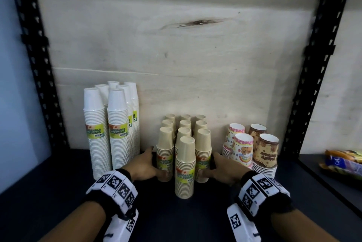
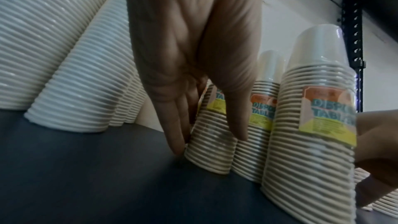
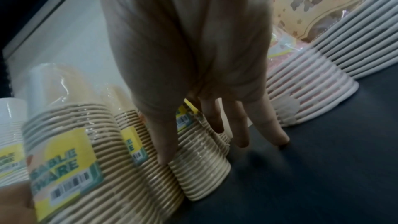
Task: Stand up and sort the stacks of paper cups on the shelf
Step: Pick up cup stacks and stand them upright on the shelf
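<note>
Several stacks of tan paper cups (image 1: 185,167), wrapped and labelled, stand upside down in a cluster at the middle of the dark shelf (image 1: 58,192). My left hand (image 1: 150,161) presses the cluster's left front stack (image 2: 211,151), thumb on its front and straight fingers (image 2: 178,134) along its left side. My right hand (image 1: 212,165) touches the right front stack (image 3: 200,168) with its thumb; its straight fingers (image 3: 241,125) reach down beside that stack. Tall white cup stacks (image 1: 109,128) stand to the left. Patterned cup stacks (image 1: 252,149) stand to the right.
A pale board (image 1: 176,55) closes the back of the shelf between black perforated uprights (image 1: 37,65). Snack packets (image 1: 344,163) lie on the neighbouring shelf at far right. Narrow gaps separate the tan cluster from the white and patterned stacks.
</note>
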Tool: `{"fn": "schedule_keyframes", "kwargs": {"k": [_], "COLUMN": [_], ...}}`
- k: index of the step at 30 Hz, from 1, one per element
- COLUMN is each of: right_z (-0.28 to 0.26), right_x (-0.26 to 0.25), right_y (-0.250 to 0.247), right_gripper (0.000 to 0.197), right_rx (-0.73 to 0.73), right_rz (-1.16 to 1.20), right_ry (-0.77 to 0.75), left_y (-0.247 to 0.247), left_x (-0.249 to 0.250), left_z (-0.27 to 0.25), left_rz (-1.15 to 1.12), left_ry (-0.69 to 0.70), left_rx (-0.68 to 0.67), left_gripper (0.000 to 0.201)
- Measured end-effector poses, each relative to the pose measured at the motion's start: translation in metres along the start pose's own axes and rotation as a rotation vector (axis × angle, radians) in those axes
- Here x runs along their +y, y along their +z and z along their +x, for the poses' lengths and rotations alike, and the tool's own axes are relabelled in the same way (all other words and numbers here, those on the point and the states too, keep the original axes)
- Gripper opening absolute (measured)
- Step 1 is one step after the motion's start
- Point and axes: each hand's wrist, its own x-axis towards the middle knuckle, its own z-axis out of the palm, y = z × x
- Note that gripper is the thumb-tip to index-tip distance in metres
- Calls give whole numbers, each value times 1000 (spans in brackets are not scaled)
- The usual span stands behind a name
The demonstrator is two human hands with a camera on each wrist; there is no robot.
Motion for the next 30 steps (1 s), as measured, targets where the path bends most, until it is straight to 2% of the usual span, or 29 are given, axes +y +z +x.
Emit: {"fn": "schedule_keyframes", "kwargs": {"k": [1,3,5,10,15,21,26,30], "right_z": [2,3,4,6,10,13,15,13], "right_x": [0,2,2,0,0,-2,-2,-3], "right_y": [0,0,1,2,2,3,3,4], "right_gripper": [74,76,76,74,78,78,71,59], "right_rx": [-2,-5,-4,-19,-24,-25,-32,-28], "right_rz": [18,41,49,100,111,76,70,33], "right_ry": [-9,-25,-45,-80,-82,-82,-63,-48], "left_y": [0,1,2,5,6,5,3,6], "left_x": [-2,0,0,-4,-6,-5,2,4], "left_z": [3,2,2,8,12,15,10,5], "left_rz": [-31,-59,-67,-102,-86,-67,-3,31], "left_ry": [10,45,55,33,46,37,46,30], "left_rx": [-3,-25,-41,-15,-29,-44,-28,-59], "left_gripper": [110,71,60,65,54,56,44,56]}}
